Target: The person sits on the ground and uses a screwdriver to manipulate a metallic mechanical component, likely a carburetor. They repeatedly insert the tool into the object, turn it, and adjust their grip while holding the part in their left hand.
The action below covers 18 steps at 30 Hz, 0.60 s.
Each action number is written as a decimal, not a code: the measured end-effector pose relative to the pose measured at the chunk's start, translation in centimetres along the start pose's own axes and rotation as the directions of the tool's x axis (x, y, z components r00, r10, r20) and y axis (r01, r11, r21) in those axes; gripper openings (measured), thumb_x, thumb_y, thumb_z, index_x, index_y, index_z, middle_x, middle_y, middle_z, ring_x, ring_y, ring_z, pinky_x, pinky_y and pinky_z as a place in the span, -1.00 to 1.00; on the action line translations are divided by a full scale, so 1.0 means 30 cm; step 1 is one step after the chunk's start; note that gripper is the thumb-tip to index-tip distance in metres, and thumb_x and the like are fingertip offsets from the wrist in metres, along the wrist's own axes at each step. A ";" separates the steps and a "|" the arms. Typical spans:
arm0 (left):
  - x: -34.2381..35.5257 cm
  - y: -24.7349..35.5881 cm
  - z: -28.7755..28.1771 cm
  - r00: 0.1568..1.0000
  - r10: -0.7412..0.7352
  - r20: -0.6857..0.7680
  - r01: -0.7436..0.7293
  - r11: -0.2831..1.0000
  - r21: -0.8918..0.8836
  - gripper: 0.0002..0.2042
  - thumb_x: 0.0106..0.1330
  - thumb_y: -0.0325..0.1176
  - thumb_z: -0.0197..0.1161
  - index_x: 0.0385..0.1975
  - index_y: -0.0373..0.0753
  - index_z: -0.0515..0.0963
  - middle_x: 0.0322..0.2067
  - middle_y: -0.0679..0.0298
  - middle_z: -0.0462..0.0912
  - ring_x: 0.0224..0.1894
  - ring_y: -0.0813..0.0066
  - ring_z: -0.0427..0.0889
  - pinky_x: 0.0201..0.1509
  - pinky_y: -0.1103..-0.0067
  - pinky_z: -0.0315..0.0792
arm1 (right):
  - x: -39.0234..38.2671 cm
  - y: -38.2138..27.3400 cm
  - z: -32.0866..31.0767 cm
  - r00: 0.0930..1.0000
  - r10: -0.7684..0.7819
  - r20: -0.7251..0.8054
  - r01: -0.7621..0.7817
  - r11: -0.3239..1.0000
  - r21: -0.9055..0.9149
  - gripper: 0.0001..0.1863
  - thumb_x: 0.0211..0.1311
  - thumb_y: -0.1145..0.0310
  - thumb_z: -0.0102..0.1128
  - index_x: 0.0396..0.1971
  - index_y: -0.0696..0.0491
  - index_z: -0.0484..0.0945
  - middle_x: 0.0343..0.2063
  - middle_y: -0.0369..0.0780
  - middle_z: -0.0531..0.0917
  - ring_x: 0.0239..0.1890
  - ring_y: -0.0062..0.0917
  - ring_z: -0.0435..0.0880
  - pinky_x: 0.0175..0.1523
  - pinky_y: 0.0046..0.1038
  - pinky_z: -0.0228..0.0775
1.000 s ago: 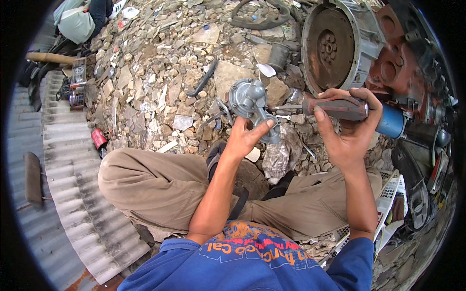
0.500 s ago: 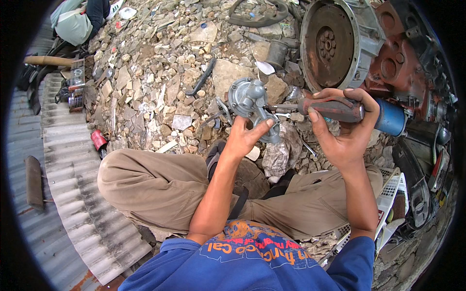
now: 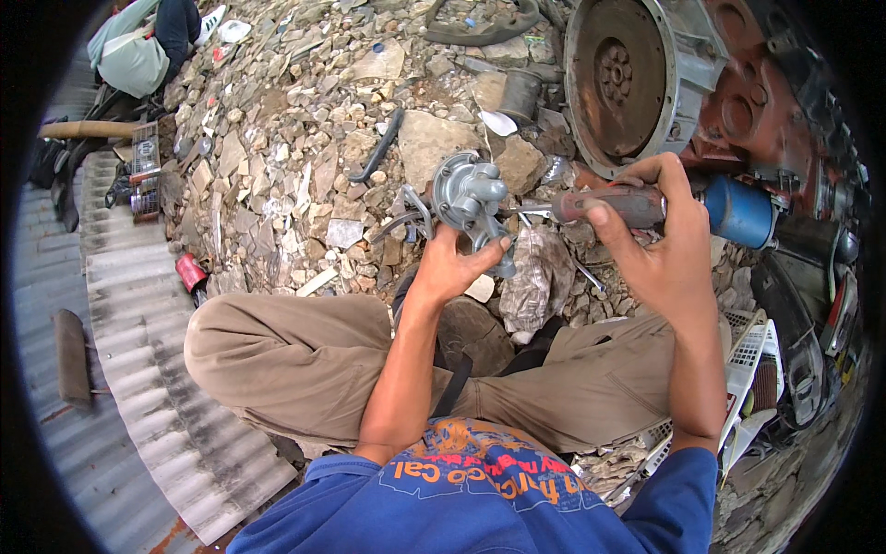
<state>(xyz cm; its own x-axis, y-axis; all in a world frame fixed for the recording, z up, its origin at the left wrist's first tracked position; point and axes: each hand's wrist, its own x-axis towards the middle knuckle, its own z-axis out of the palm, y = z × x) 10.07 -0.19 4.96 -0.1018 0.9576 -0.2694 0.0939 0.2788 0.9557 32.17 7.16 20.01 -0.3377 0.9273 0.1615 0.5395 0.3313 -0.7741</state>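
My left hand point(image 3: 449, 270) is wrapped round the base of a grey metal fuel pump point(image 3: 469, 192), with the thumb on its lower right side. The pump's round, screw-rimmed body faces up, and a lever arm sticks out to its left. My right hand point(image 3: 666, 254) grips a screwdriver point(image 3: 616, 207) by its worn red and grey handle, thumb in front and fingers curled over the top. The shaft points left at the pump's right side. Whether the tip sits in a screw is too small to tell.
Stony ground lies ahead with a black bent hose piece point(image 3: 379, 148). A flywheel housing point(image 3: 620, 88) and red engine block point(image 3: 738, 102) with a blue filter point(image 3: 736, 212) stand on the right. Corrugated sheet point(image 3: 157, 369) lies left; another person point(image 3: 134, 60) sits far left. A crumpled plastic bag point(image 3: 535, 282) lies near.
The screwdriver handle has shifted slightly left, and my right fingers have changed their hold on it. The pump has turned slightly in my left hand. The whole view has shifted a little.
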 end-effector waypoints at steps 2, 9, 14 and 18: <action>0.000 0.004 0.002 1.000 0.001 -0.002 -0.001 1.000 0.008 -0.40 0.12 -0.22 0.48 0.14 -0.35 0.47 -0.07 0.08 0.60 -0.02 0.36 0.56 0.12 0.41 0.45 | 0.009 0.015 -0.002 0.984 -0.171 -0.056 0.170 0.985 -0.015 -0.59 0.16 0.29 0.43 -0.13 0.19 0.47 -0.37 -0.08 0.67 -0.33 -0.29 0.72 -0.23 -0.42 0.52; 0.001 0.008 -0.009 0.999 -0.028 -0.016 0.027 0.994 -0.102 -0.43 0.15 -0.26 0.47 0.12 -0.40 0.44 -0.07 0.14 0.60 -0.03 0.38 0.56 0.11 0.43 0.45 | 0.003 0.072 -0.021 0.954 -0.293 0.058 0.298 0.936 -0.189 -0.63 0.23 0.36 0.32 -0.01 0.14 0.49 -0.24 -0.05 0.64 -0.27 -0.12 0.66 -0.17 -0.30 0.52; -0.005 0.045 -0.011 0.999 -0.027 -0.042 0.023 0.996 -0.085 -0.44 0.18 -0.31 0.45 0.14 -0.38 0.42 -0.06 0.16 0.60 -0.03 0.41 0.57 0.08 0.45 0.46 | -0.016 0.046 -0.009 0.968 -0.247 0.054 0.252 0.937 -0.240 -0.56 0.20 0.25 0.37 -0.02 0.14 0.46 -0.23 0.01 0.65 -0.27 -0.07 0.69 -0.23 -0.22 0.52; -0.004 0.047 -0.026 0.997 -0.065 -0.047 0.065 0.998 -0.008 -0.40 0.14 -0.21 0.47 0.12 -0.40 0.45 -0.02 0.10 0.60 0.04 0.30 0.55 0.17 0.39 0.41 | -0.013 0.018 -0.049 0.973 -0.007 0.232 0.093 0.928 -0.362 -0.56 0.25 0.19 0.32 -0.02 0.13 0.42 -0.21 0.06 0.63 -0.27 -0.04 0.69 -0.24 -0.17 0.51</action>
<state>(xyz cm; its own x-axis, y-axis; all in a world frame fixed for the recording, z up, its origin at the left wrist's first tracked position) 9.45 0.02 6.43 -0.1542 0.9329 -0.3254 0.0793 0.3400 0.9371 33.73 7.24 20.43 -0.5110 0.8593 0.0206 0.7482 0.4565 -0.4815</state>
